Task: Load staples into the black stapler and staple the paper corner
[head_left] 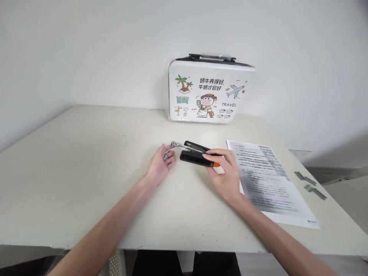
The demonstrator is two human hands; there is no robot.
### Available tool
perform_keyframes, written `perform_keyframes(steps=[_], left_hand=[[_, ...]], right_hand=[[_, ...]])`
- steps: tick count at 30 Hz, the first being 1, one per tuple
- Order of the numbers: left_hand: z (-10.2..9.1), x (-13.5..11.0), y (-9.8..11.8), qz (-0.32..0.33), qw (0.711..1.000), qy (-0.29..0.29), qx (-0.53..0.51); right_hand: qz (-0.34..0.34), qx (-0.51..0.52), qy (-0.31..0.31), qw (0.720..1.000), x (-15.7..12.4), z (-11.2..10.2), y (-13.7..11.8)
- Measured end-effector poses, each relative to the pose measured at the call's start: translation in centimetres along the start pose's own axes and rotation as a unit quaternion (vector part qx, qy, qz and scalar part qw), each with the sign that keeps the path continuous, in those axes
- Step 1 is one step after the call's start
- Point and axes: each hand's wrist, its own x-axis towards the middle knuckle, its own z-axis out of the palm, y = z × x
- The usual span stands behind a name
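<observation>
One cream-white flat table bears one white rectangular case with cartoon prints and black handle, far centre-right, and one printed white paper sheet, right. Two bare hands meet near the centre: the right hand grips one black stapler with an orange end, its parts spread apart. Slim grey strips lie in two clusters at right, exact number unclear. The left hand curls around one small grey piece, a fingertip at the metal rail. The step appears to be handling the opened rail; the next move calls for steady grip and fine alignment.
</observation>
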Motion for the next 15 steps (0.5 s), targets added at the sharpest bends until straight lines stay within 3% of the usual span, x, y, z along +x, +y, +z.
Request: perform_keyframes(steps=[6,11,15], left_hand=[[0.4,-1.3,-0.2,0.124,0.984,-0.013,0.130],[1.2,-2.3,-0.8,0.131,0.972,-0.089,0.171],[1.4,-2.3,-1.0,0.099,0.983,-0.113,0.106]], right_hand=[[0.089,0.028,0.012,0.996,0.2,0.2,0.4],[0.092,0.029,0.016,0.995,0.2,0.2,0.5],[0.150,0.039,0.013,0.988,0.3,0.1,0.7]])
